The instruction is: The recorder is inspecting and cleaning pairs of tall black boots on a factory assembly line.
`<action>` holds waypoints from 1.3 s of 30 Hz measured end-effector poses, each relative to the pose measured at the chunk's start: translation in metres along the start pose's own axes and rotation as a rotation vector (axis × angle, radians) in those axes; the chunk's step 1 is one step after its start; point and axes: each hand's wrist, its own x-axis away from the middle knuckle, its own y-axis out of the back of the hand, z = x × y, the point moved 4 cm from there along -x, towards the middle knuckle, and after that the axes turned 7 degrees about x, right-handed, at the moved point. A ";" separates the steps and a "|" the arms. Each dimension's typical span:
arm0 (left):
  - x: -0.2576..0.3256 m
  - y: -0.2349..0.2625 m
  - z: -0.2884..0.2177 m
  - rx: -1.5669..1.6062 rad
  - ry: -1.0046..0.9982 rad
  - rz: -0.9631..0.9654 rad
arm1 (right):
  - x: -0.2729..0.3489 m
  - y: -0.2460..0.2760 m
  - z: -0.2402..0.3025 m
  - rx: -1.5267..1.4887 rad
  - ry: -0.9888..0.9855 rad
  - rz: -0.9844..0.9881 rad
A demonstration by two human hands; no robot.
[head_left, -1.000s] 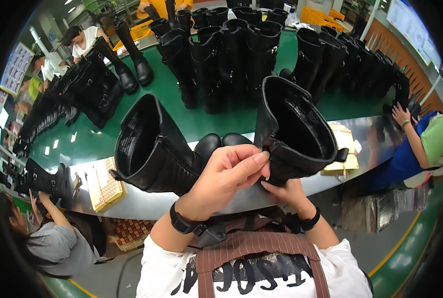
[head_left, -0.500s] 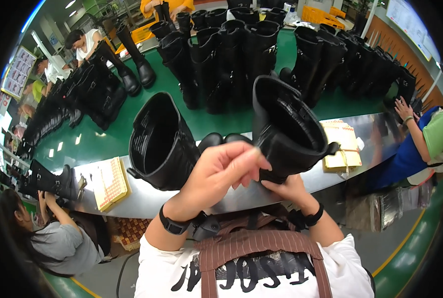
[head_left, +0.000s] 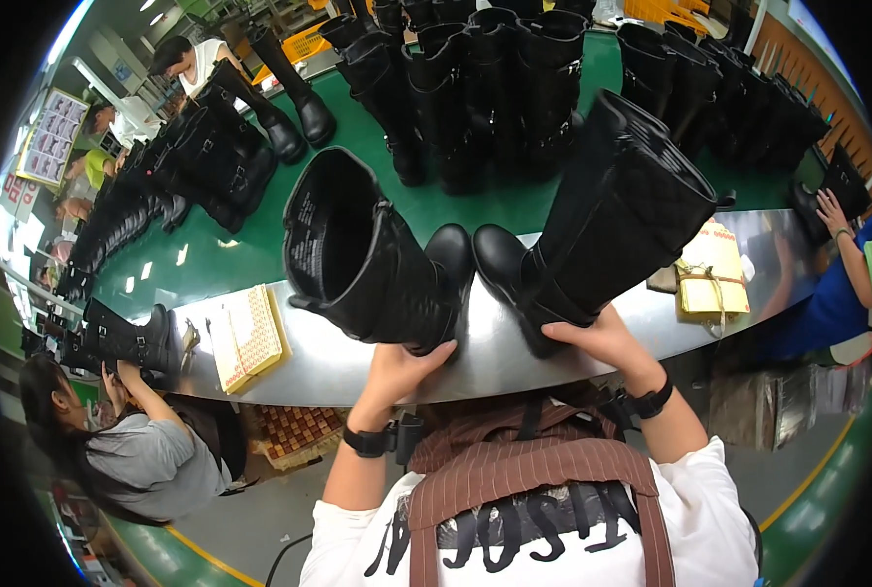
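While hands (head_left: 402, 372) (head_left: 607, 342) hold black boots (head_left: 392, 284) (head_left: 612, 210), pale lining print (head_left: 306, 235), black shirt lettering (head_left: 546, 538)

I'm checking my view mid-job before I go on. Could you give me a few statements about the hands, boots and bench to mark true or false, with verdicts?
1. The left hand grips the left boot low, near its heel. True.
2. The right hand touches nothing. False: it is on the right boot, low down near the heel.
3. Both of these boots point their toes toward the wearer. False: the toes point away, toward the green surface.
4. A yellow bundle lies on either side of the pair, left bundle and right bundle. True.
5. The left boot is white. False: it is black.
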 end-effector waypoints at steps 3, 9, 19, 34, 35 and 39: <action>-0.006 -0.017 0.007 0.367 -0.004 -0.077 | 0.005 -0.013 -0.007 -0.313 0.120 -0.079; -0.003 -0.037 -0.021 0.755 -0.105 -0.149 | 0.006 -0.019 -0.001 -0.609 0.299 -0.081; -0.018 -0.042 -0.050 0.101 -0.110 -0.007 | 0.000 -0.010 0.033 0.299 0.438 -0.093; -0.033 -0.069 -0.024 1.662 -0.019 0.503 | -0.016 -0.009 0.027 -1.126 -0.108 0.521; -0.034 -0.067 -0.019 1.562 0.160 0.390 | -0.017 -0.008 0.029 -1.166 -0.028 0.575; -0.030 -0.052 -0.025 1.486 0.200 0.217 | -0.012 -0.001 0.018 -1.240 -0.067 0.435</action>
